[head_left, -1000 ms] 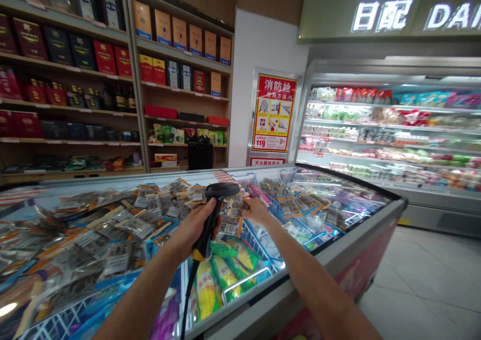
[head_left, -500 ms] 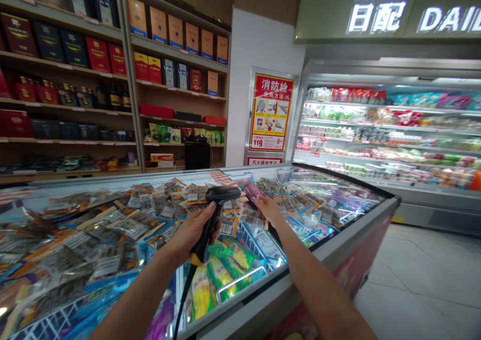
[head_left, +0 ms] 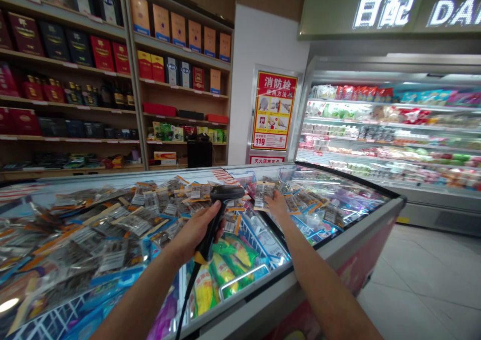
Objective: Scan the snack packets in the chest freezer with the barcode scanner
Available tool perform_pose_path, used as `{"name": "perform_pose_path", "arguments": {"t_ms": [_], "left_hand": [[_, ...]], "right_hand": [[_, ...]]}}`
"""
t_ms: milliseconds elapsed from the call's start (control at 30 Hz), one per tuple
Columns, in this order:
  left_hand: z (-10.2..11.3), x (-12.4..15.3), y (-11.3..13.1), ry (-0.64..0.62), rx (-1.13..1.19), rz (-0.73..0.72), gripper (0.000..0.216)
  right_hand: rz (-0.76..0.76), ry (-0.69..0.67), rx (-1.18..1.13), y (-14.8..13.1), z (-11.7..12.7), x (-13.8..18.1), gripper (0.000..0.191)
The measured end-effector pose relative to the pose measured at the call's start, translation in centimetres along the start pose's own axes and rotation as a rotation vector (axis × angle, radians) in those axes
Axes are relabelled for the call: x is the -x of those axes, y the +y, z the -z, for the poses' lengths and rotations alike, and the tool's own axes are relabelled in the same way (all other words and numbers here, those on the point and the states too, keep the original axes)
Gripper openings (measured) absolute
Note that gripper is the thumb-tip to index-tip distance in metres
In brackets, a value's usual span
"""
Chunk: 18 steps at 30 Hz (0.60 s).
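Observation:
My left hand (head_left: 197,232) is wrapped around the grip of a black and yellow barcode scanner (head_left: 226,194), its head pointing right. A dark cable runs down from the handle. Further right, my right hand (head_left: 277,205) pinches a small see-through packet (head_left: 260,194) with a printed label, held up over the freezer's divider. Many similar packets (head_left: 131,222) with orange edges and brown contents lie heaped in the open chest freezer to the left. Below the scanner are green and yellow corn-shaped packs (head_left: 221,272) in a white wire basket.
The freezer's front rim (head_left: 263,292) runs beneath my forearms. A glass lid (head_left: 345,190) covers its right part. Behind stand shelves of boxed bottles (head_left: 180,74) and a red fire-hydrant sign (head_left: 275,110). A lit dairy cooler (head_left: 391,129) is at the right, beyond the tiled floor.
A pink surface showed at my right hand before; now a see-through packet with its label facing me shows there. The left hand keeps its hold on the scanner. The view has shifted slightly.

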<state>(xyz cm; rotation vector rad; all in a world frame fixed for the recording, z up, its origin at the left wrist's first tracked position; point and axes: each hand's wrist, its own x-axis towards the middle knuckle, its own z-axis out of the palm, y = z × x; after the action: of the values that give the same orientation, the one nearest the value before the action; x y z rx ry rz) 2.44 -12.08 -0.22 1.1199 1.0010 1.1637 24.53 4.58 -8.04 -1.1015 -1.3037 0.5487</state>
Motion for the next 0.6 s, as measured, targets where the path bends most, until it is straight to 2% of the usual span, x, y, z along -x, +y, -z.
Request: {"name": "perform_pose_path", "arguments": {"t_ms": [100, 233, 600], "left_hand": [[-0.4, 0.1, -0.1, 0.002, -0.006, -0.002, 0.039], [-0.7, 0.2, -0.2, -0.009, 0.0, -0.007, 0.038], [-0.8, 0.4, 0.1, -0.059, 0.037, -0.004, 0.036]], "right_hand": [[-0.041, 0.051, -0.112, -0.3, -0.2, -0.1, 0.022], [-0.035, 0.035, -0.143, -0.3, -0.3, 0.1, 0.022], [0.028, 0.027, 0.021, 1.1, -0.2, -0.1, 0.029]]}}
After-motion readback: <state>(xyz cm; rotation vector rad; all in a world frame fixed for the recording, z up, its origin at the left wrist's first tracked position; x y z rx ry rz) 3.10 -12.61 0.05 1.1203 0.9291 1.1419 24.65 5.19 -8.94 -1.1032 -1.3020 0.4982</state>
